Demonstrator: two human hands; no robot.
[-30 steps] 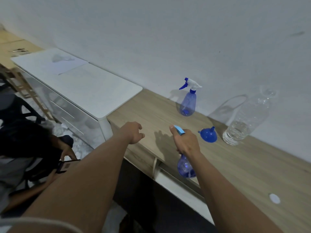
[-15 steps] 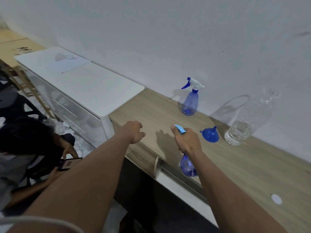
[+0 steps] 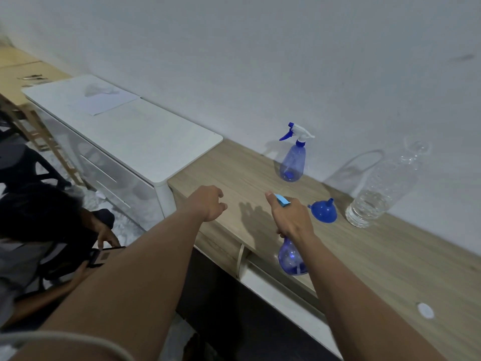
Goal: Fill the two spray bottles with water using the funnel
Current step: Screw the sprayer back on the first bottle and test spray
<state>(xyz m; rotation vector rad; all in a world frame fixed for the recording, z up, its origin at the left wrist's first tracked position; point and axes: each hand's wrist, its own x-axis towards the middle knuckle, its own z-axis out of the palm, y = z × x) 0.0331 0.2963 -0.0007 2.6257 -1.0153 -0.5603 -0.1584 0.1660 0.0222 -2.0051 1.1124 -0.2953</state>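
A person's right hand [image 3: 292, 220] grips the neck and spray head of a blue spray bottle [image 3: 291, 257], held at the front edge of a wooden desk [image 3: 390, 261]; only a light-blue part of the head shows above the thumb, and the bottle's rounded body hangs below the wrist. The left hand [image 3: 208, 203], fingers loosely curled and holding nothing, hovers over the desk's left end, well apart from the held bottle. A second spray bottle [image 3: 292, 158], with a white-and-blue trigger, stands upright at the back of the desk against the white wall [image 3: 260, 61]. The blue funnel [image 3: 324, 211] rests mouth-down on the desk just right of the gripping hand, spout tilted upward. Beside the funnel, farther right, a clear plastic water bottle [image 3: 382, 188] stands with water in its lower part. A white cabinet [image 3: 125, 131] adjoins the desk's left end, and another person [image 3: 33, 222] sits below it, holding a phone [image 3: 104, 256].
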